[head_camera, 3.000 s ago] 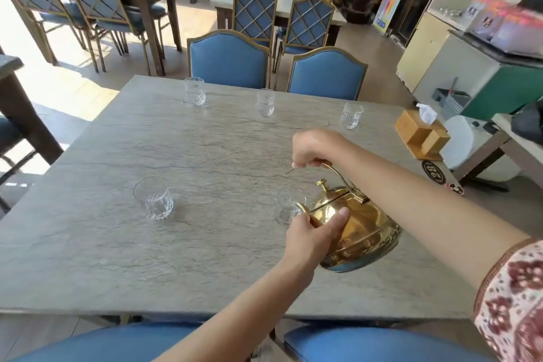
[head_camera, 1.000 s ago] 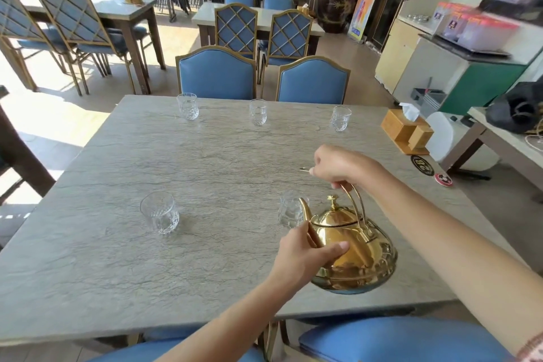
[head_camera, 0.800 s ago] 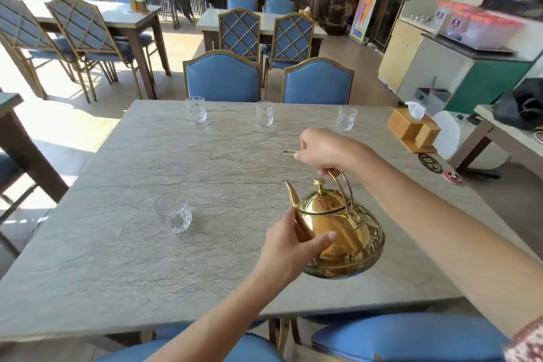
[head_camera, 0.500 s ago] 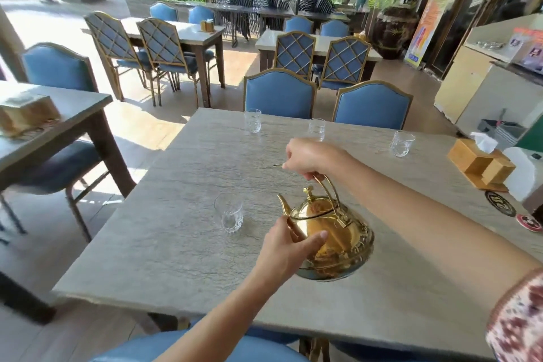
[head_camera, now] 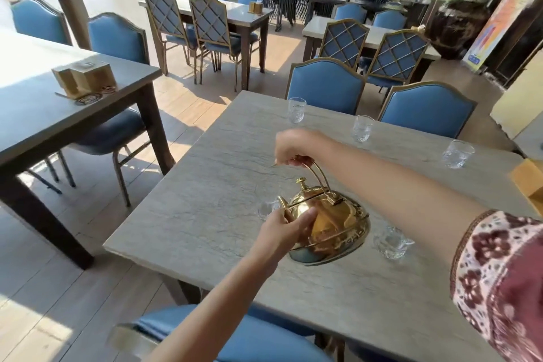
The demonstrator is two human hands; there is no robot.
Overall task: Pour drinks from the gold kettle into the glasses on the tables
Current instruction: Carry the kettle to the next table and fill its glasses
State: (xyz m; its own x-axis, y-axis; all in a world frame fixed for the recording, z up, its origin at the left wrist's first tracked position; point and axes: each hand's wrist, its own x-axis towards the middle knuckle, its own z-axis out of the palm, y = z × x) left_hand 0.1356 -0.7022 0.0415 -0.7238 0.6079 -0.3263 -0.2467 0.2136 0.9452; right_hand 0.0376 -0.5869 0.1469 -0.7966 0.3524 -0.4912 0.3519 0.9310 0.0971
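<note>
The gold kettle (head_camera: pixel 332 223) hangs tilted just above the grey stone table (head_camera: pixel 205 223). My right hand (head_camera: pixel 296 145) grips its arched handle from above. My left hand (head_camera: pixel 280 232) presses against the kettle's side below the spout. The spout points left, at the rim of a small clear glass (head_camera: pixel 268 209) near the table's left edge. A second glass (head_camera: pixel 392 241) stands just right of the kettle. Three more glasses line the far side: one (head_camera: pixel 296 109), another (head_camera: pixel 362 128) and a third (head_camera: pixel 457 153).
Two blue chairs (head_camera: pixel 326 88) stand behind the table and one (head_camera: pixel 235 338) below me. At left is another table (head_camera: pixel 35 114) with a wooden tissue box (head_camera: pixel 85 78). A wooden box (head_camera: pixel 529 182) sits at the right edge. More tables and chairs fill the back.
The kettle has travelled left from the right near glass to the left near glass, both hands still on it. My view has swung left, and the kettle now tips toward that glass.
</note>
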